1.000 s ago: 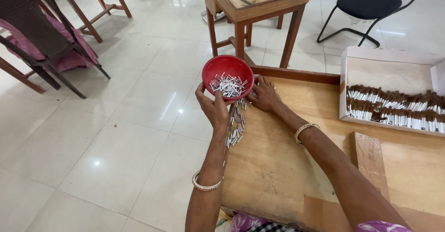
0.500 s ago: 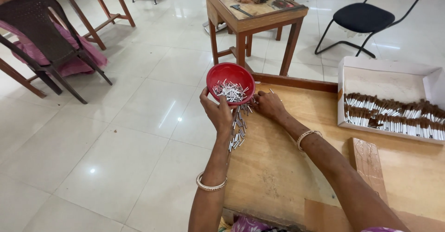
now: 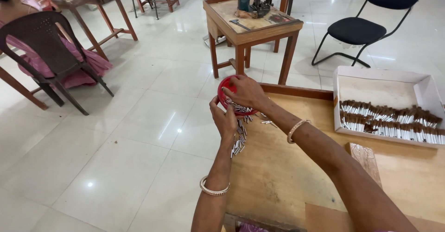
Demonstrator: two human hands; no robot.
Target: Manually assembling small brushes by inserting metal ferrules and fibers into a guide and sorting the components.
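Since a second ago the right hand has come over the top of the red bowl, fingers curled into it. Nearer, the left hand grips its underside at the wooden table corner. Small silver tubes trail toward the person; apparently more lie inside.

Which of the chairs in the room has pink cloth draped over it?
The dark brown plastic chair at far left, with pink cloth hanging over its seat. The black chair at upper right, with thin metal legs, is bare.
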